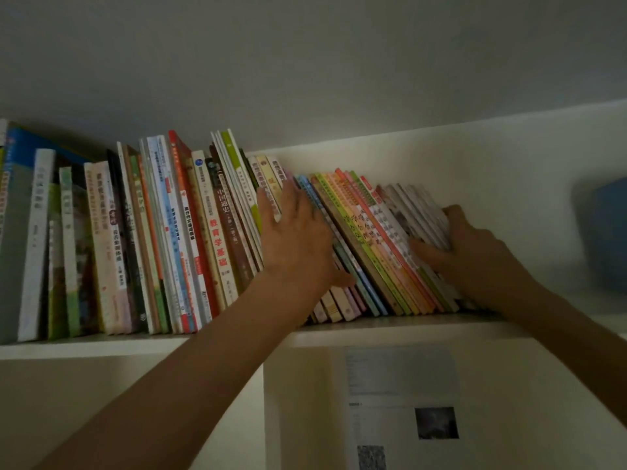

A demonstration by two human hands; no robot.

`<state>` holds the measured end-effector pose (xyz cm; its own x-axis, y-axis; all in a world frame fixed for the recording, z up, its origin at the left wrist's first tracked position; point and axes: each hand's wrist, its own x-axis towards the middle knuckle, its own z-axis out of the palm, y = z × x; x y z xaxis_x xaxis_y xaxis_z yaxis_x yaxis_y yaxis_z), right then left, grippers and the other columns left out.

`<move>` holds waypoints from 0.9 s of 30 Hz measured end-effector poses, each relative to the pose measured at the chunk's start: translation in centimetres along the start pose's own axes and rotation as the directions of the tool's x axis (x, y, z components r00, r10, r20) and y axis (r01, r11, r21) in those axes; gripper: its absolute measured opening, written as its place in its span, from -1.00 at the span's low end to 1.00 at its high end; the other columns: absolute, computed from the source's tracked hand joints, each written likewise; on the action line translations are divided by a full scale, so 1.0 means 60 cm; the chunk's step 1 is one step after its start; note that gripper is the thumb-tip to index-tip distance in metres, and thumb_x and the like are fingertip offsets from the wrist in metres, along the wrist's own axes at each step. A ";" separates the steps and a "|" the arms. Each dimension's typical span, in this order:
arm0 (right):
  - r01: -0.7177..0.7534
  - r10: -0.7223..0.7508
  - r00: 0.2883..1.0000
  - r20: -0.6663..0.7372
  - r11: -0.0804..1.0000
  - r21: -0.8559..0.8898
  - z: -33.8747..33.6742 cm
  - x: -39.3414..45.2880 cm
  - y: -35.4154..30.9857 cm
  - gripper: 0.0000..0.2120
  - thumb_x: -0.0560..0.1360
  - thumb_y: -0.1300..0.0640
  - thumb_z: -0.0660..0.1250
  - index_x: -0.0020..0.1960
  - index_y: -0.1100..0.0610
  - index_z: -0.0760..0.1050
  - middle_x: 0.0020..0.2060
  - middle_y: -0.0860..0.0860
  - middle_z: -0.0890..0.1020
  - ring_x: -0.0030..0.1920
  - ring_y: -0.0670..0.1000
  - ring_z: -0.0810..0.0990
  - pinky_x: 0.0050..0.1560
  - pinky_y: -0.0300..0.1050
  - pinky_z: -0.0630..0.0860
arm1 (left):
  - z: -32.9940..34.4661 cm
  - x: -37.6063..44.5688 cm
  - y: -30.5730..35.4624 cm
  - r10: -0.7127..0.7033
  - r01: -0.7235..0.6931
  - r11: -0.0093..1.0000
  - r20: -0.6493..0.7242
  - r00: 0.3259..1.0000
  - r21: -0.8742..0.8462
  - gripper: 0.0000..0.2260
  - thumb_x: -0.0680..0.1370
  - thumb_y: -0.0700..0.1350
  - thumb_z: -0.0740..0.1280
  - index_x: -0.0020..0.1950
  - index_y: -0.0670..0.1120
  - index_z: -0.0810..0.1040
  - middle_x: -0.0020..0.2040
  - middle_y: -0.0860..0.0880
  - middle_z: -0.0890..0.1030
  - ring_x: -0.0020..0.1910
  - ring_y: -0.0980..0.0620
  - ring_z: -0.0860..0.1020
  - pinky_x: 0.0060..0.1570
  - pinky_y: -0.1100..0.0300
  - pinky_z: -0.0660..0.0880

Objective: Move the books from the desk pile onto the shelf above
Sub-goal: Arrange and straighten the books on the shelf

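A long row of books stands on the white shelf (390,329) above me. The left part of the row (163,239) stands nearly upright. To the right, a batch of thin colourful books (366,239) leans to the left. My left hand (295,239) lies flat with straight fingers against the spines where the two groups meet. My right hand (468,245) grips the rightmost thin pale books (420,212) at the end of the row, fingers over their top edge and thumb on the spines. The desk pile is out of view.
Right of the row the shelf holds a blurred blue box (607,232). The ceiling of the compartment hangs close above the tallest books. Below the shelf, a printed sheet with a photo and a QR code (400,412) is stuck to the white back wall.
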<state>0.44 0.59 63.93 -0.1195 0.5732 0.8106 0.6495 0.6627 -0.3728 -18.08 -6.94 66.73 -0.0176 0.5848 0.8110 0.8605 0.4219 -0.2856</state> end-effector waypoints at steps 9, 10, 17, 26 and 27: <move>-0.080 0.082 0.987 -0.136 0.997 0.020 0.024 -0.010 -0.032 -0.49 0.51 -0.23 0.19 0.19 0.16 0.20 -0.12 0.08 0.47 -0.20 0.12 0.50 -0.17 -0.02 0.49 | 0.030 -0.032 0.013 -0.079 0.040 0.931 -0.093 0.993 -0.362 0.01 0.41 0.33 0.29 0.52 -0.11 -0.29 0.50 -0.14 -0.36 0.47 -0.15 -0.36 0.37 -0.22 -0.33; -0.081 0.083 0.993 -0.078 0.996 0.034 0.018 -0.008 -0.032 -0.45 0.48 -0.26 0.21 0.20 0.15 0.19 -0.10 0.07 0.47 -0.19 0.10 0.51 -0.16 -0.03 0.49 | 0.049 -0.060 0.003 -0.095 0.003 0.885 -0.174 0.980 -0.466 0.01 0.41 0.34 0.25 0.49 -0.09 -0.37 0.48 -0.09 -0.40 0.47 -0.08 -0.38 0.39 -0.17 -0.35; -0.054 0.035 0.944 0.328 0.997 0.049 -0.032 -0.014 -0.034 0.10 0.19 -0.16 0.44 0.51 -0.06 -0.18 0.38 0.07 0.35 0.15 0.10 0.48 0.20 -0.03 0.41 | 0.088 -0.093 -0.064 -0.094 -0.040 0.810 -0.197 0.976 -0.585 0.09 0.33 0.39 0.28 0.42 0.00 -0.48 0.42 0.02 -0.50 0.42 0.09 -0.46 0.38 0.09 -0.35; -0.085 0.082 0.996 0.038 0.992 0.089 0.016 -0.023 -0.036 -0.18 0.36 -0.22 0.26 0.49 0.03 0.02 0.21 0.20 0.51 -0.16 0.10 0.47 -0.07 0.00 0.50 | 0.097 -0.087 -0.088 0.005 -0.110 0.827 -0.187 0.982 -0.552 0.09 0.36 0.38 0.27 0.34 -0.02 -0.58 0.37 0.05 -0.58 0.38 0.11 -0.52 0.21 0.22 -0.53; -0.100 0.096 0.994 0.044 0.992 0.077 0.016 -0.025 -0.040 -0.14 0.31 -0.28 0.23 0.48 0.05 0.04 0.19 0.21 0.51 -0.16 0.12 0.48 -0.08 -0.02 0.50 | 0.093 -0.089 -0.089 0.006 -0.106 0.825 -0.178 0.984 -0.556 0.09 0.37 0.37 0.28 0.35 -0.02 -0.57 0.38 0.05 -0.57 0.39 0.10 -0.51 0.25 0.19 -0.50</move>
<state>-1.65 -1.39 63.20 -0.0894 0.6552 0.7502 0.5987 0.6373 -0.4852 -25.41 -8.45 61.06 0.0788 0.4549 0.8870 0.9944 -0.0989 -0.0376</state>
